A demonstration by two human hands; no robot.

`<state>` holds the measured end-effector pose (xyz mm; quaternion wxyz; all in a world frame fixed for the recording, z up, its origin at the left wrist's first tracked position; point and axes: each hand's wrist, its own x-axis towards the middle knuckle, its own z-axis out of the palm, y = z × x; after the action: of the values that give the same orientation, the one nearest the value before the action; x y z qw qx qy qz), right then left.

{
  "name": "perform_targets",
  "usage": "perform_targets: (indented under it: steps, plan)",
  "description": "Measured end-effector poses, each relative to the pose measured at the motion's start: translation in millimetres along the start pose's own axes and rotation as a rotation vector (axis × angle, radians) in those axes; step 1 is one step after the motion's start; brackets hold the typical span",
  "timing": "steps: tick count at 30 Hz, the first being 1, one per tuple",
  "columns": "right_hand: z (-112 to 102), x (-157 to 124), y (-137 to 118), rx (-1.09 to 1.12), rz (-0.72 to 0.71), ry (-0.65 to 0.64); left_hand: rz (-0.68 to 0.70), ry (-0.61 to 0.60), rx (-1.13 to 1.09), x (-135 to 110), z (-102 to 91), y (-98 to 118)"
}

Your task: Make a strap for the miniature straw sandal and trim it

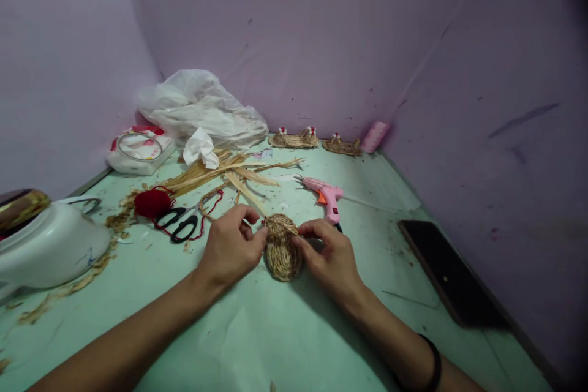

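Note:
A small slipper of coiled, braided straw (283,260) lies on the green table in front of me, a strap band across its upper part. On its left edge, the thumb and bent fingers of my left hand (234,242) close at the end of the strap. My right hand (328,254) pinches the strap's right end between thumb and forefinger. A bit of red yarn shows by the left fingertips. Just beyond my right hand lies a pink glue gun (326,191) with an orange trigger. Black-handled scissors (184,229) rest left of my left hand.
Dried straw strips (215,174), a red yarn ball (152,203) and crumpled tissue (201,147) lie left of centre. A plastic bag (202,107) and finished straw slippers (294,139) stand along the wall. A white pot (55,245) is left; a phone (448,272) is right.

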<state>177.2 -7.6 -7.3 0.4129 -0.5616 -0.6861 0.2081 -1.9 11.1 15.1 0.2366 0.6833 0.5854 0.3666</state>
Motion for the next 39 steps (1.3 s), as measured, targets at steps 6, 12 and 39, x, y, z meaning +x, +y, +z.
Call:
perform_targets:
  steps: [6,12,39]
  plan:
    - [2.9,0.7,-3.3,0.004,-0.009,-0.006,0.211,-0.022,0.143,-2.5,6.6,2.2]
    - [2.8,-0.8,-3.7,-0.104,-0.136,0.012,0.223,-0.055,0.089,-1.4,14.7,3.7]
    - [9.2,32.1,-13.6,0.261,0.248,-0.091,-0.102,0.073,-0.098,20.6,-6.8,-10.2]
